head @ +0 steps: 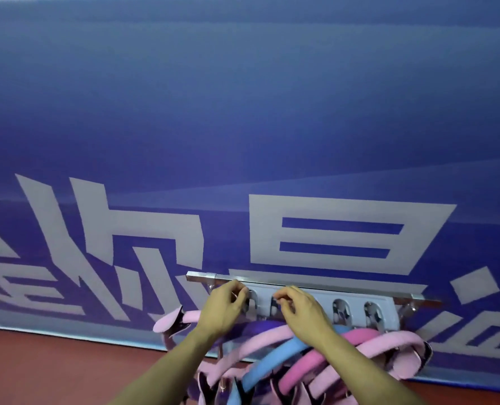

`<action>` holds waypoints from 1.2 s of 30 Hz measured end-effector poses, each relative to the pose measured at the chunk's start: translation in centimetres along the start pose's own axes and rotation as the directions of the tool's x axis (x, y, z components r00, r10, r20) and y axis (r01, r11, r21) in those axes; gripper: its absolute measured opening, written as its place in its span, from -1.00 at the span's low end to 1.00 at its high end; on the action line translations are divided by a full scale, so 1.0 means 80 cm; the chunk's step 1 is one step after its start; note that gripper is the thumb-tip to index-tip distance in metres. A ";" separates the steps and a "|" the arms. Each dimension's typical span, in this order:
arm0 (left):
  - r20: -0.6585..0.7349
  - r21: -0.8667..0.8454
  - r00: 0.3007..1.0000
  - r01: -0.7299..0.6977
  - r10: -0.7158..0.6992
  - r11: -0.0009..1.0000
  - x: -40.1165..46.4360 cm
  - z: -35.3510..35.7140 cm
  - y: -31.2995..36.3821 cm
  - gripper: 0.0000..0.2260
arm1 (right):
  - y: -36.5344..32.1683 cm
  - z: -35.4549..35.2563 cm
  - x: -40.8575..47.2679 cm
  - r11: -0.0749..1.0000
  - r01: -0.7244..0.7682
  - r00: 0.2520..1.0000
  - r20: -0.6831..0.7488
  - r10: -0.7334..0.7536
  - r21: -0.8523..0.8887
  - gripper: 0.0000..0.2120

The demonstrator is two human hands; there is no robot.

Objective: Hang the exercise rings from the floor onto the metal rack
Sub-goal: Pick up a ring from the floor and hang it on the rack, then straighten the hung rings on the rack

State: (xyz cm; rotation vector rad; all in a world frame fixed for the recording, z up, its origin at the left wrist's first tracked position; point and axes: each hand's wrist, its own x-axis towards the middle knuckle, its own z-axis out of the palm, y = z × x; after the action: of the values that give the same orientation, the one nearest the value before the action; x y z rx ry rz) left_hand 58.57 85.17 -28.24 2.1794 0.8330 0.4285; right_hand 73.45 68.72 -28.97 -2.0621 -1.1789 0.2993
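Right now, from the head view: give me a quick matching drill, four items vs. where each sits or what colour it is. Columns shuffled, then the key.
Column 1
1. left hand
2. right hand
3. metal rack
4. blue ring

Column 2
A. mounted on the blue wall with the grey lettering
B. fingers curled at the rack's second hook from the left
C. hangs between a pale pink ring and a bright pink ring
D. fingers curled at the rack's leftmost hook

Pairs: 1-D, 2-B, 3-A, 4-C
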 end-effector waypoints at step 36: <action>0.404 0.324 0.815 0.297 -0.415 0.898 -0.002 -0.035 -0.082 -0.37 | -0.033 0.067 0.004 0.919 0.130 0.916 0.400 0.032 -0.371 -0.73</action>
State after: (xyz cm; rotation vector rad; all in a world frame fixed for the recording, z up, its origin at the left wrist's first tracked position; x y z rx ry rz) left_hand 54.16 89.82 -31.32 2.1403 1.0298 -0.4022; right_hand 69.13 72.35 -30.89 -2.3820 -1.6468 0.5142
